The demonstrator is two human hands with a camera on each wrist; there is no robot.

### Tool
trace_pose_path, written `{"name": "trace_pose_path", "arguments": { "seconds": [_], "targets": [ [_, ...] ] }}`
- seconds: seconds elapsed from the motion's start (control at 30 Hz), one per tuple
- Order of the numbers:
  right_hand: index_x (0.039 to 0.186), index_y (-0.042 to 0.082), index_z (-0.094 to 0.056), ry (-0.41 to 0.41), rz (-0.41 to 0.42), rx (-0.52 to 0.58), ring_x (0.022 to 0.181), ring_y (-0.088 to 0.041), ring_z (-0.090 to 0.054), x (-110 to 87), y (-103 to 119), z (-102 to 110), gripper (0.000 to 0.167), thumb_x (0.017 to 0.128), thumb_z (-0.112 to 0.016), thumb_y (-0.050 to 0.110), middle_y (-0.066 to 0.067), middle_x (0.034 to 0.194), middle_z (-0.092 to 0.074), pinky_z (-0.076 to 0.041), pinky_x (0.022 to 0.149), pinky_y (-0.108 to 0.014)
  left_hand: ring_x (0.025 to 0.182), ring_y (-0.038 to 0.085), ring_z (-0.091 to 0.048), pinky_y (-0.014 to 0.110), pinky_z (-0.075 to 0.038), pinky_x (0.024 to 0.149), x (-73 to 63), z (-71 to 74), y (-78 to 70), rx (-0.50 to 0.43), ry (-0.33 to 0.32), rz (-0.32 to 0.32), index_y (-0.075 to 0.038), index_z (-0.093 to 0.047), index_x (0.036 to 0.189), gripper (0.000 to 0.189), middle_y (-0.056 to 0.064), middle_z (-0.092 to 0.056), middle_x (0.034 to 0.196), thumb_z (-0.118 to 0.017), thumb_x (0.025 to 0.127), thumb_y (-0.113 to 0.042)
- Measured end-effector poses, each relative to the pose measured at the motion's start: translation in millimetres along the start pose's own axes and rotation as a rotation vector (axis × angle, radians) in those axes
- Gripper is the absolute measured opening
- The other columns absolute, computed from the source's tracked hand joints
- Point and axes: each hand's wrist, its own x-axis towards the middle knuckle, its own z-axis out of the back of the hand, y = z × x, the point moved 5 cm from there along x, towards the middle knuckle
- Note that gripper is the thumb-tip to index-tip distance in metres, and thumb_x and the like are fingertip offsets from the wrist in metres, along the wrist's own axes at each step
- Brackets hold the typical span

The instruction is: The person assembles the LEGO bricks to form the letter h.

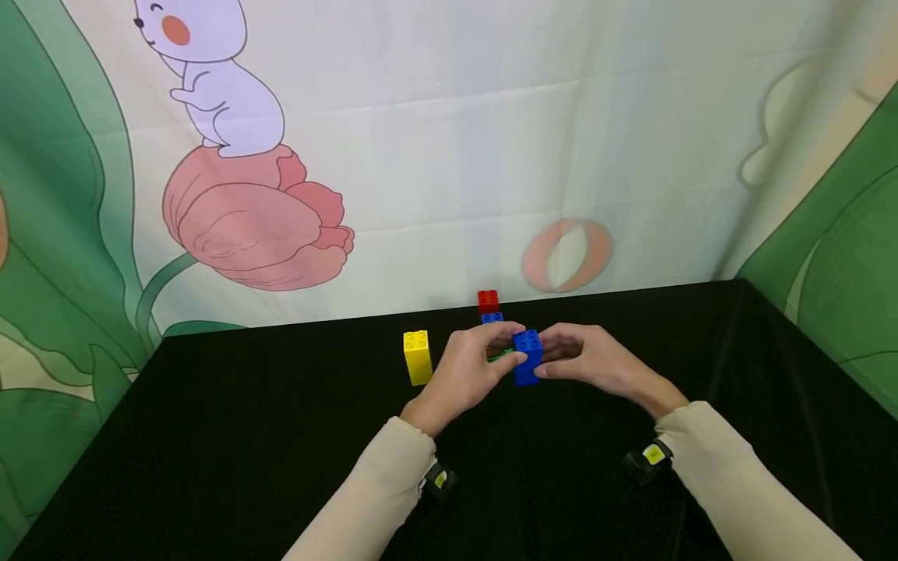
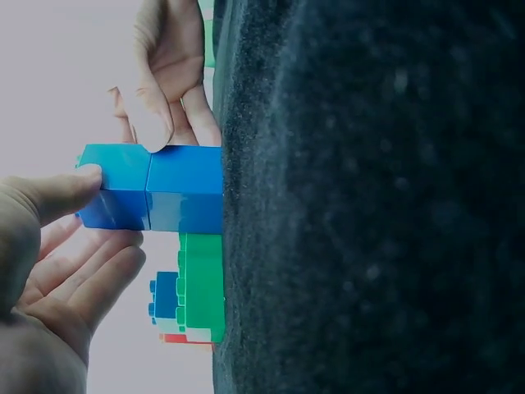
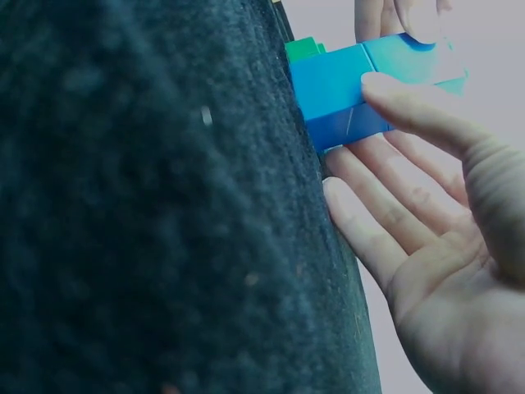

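Two blue bricks [image 1: 528, 368], one on top of the other, stand upright on the black table between the hands. My left hand [image 1: 464, 368] pinches the upper blue brick [image 2: 116, 168] from the left, its thumb on the near side and its fingers behind. From the right, my right hand [image 1: 596, 360] holds the stack, with its thumb at the seam by the lower blue brick [image 3: 332, 82] and its fingers round the far side. A green brick [image 2: 205, 287] sits just behind the stack, mostly hidden by the left hand in the head view.
To the left stands an upright yellow block [image 1: 418, 360]. Behind the hands are a smaller blue brick [image 1: 493, 317] and a red brick [image 1: 488, 301], near the back edge of the black table [image 1: 281, 436]. A printed curtain [image 1: 435, 195] hangs behind.
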Motion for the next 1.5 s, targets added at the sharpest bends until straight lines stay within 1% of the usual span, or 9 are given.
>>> {"name": "trace_pose_path", "arguments": {
  "seconds": [0.13,0.27,0.4,0.57,0.8,0.97,1.27,1.43,1.5],
  "targets": [
    [0.132,0.004,-0.066,-0.007,-0.003,-0.013,0.115,-0.028,-0.07,0.4,-1,1,0.044,0.096,-0.081,0.024,-0.012,0.125,-0.072,-0.058,0.098,-0.044,0.118,0.025,-0.071,0.034,-0.057,0.101,-0.3,0.0,1.0,-0.017,0.004,0.006,-0.003,-0.066,0.137,0.037,0.012,-0.072,0.132,-0.073,0.103,-0.015],
    [0.131,0.005,-0.067,-0.02,-0.007,-0.03,0.114,-0.027,-0.07,1.0,-1,1,0.043,0.095,-0.082,0.024,-0.011,0.124,-0.072,-0.059,0.098,-0.044,0.119,0.026,-0.071,0.036,-0.057,0.102,-0.8,-0.1,1.4,-0.032,0.006,0.006,-0.002,-0.065,0.139,0.038,0.013,-0.071,0.133,-0.072,0.103,-0.014],
    [0.13,0.006,-0.068,-0.025,-0.011,-0.035,0.114,-0.027,-0.071,1.0,-1,1,0.043,0.094,-0.082,0.024,-0.01,0.124,-0.073,-0.059,0.097,-0.043,0.12,0.027,-0.07,0.035,-0.056,0.102,-1.5,0.2,1.3,-0.044,0.008,0.002,-0.001,-0.064,0.14,0.039,0.013,-0.07,0.135,-0.072,0.104,-0.014],
    [0.131,0.005,-0.067,-0.021,-0.003,-0.041,0.115,-0.028,-0.07,0.0,0,3,0.043,0.095,-0.081,0.024,-0.011,0.126,-0.072,-0.058,0.099,-0.045,0.123,0.026,-0.069,0.033,-0.055,0.103,-2.6,3.7,-0.4,-0.058,-0.004,-0.002,0.0,-0.064,0.141,0.041,0.013,-0.069,0.137,-0.073,0.103,-0.013],
    [0.132,0.008,-0.067,-0.022,-0.017,-0.031,0.115,-0.026,-0.07,-0.6,2,6,0.043,0.094,-0.082,0.025,-0.009,0.125,-0.073,-0.058,0.098,-0.045,0.124,0.024,-0.069,0.031,-0.055,0.103,-1.9,12.2,-4.2,-0.052,-0.041,-0.007,-0.001,-0.065,0.141,0.041,0.013,-0.069,0.138,-0.074,0.102,-0.012],
    [0.132,0.008,-0.067,-0.028,-0.018,-0.038,0.115,-0.026,-0.07,-1.5,1,8,0.044,0.094,-0.082,0.026,-0.009,0.125,-0.073,-0.057,0.099,-0.046,0.124,0.027,-0.069,0.034,-0.055,0.104,-3.0,18.8,-10.3,-0.069,-0.066,-0.008,-0.002,-0.065,0.141,0.042,0.013,-0.069,0.138,-0.075,0.101,-0.013],
    [0.131,0.008,-0.067,-0.029,-0.045,-0.037,0.115,-0.027,-0.07,-3.0,-2,13,0.045,0.093,-0.083,0.026,-0.01,0.124,-0.072,-0.057,0.101,-0.048,0.126,0.03,-0.068,0.034,-0.054,0.104,-7.2,31.0,-22.9,-0.094,-0.09,-0.013,-0.001,-0.064,0.142,0.045,0.014,-0.069,0.138,-0.077,0.1,-0.014],
    [0.131,0.008,-0.067,-0.021,-0.051,-0.047,0.116,-0.027,-0.07,-3.3,-3,15,0.045,0.093,-0.083,0.026,-0.009,0.124,-0.073,-0.057,0.101,-0.048,0.125,0.028,-0.068,0.033,-0.054,0.104,-13.0,40.7,-26.9,-0.061,-0.104,-0.034,-0.002,-0.066,0.141,0.045,0.012,-0.071,0.136,-0.078,0.099,-0.015],
    [0.131,0.008,-0.067,-0.023,-0.058,-0.055,0.116,-0.027,-0.069,-4.3,-3,16,0.045,0.093,-0.083,0.026,-0.009,0.124,-0.072,-0.056,0.101,-0.048,0.125,0.029,-0.068,0.034,-0.055,0.104,-15.2,45.1,-26.5,-0.045,-0.111,-0.042,-0.002,-0.066,0.14,0.045,0.013,-0.071,0.135,-0.079,0.098,-0.015]
  ]
}}
